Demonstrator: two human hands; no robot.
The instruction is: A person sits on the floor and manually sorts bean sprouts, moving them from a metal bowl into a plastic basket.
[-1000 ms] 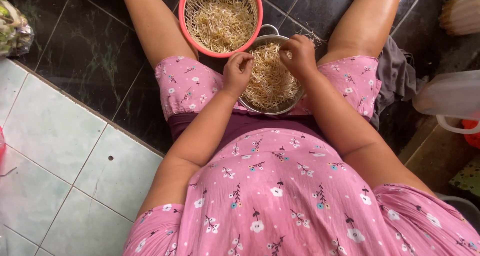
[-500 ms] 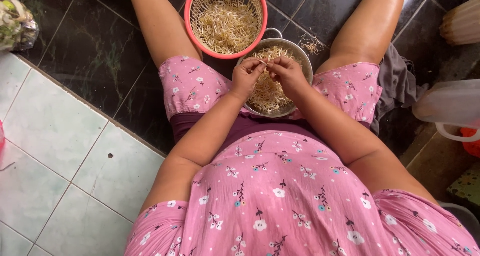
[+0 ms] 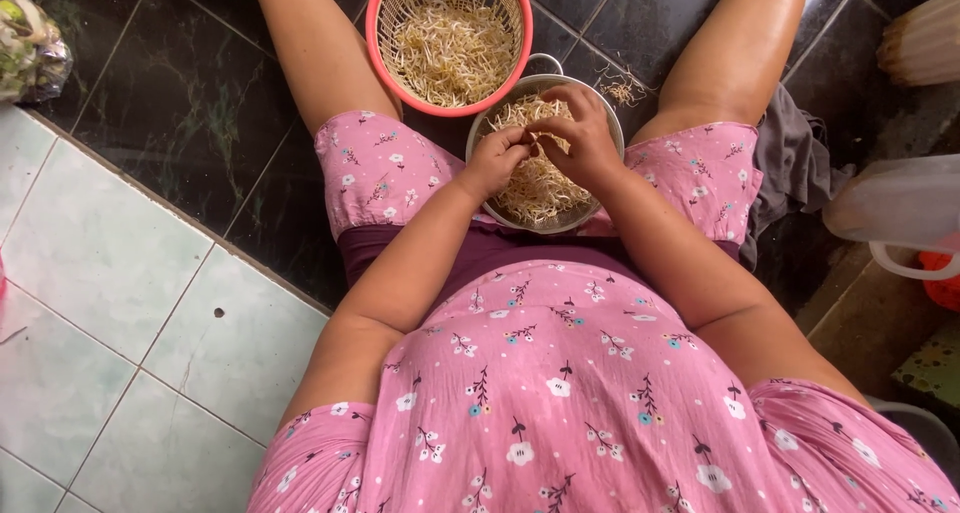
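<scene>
A crumpled printed plastic bag [image 3: 28, 45], green, yellow and white, lies on the dark floor tiles at the far left edge

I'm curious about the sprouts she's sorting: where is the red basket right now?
In the head view the red basket sits on the dark floor between the person's knees, top centre, touching the far rim of the metal bowl under both hands.
</scene>
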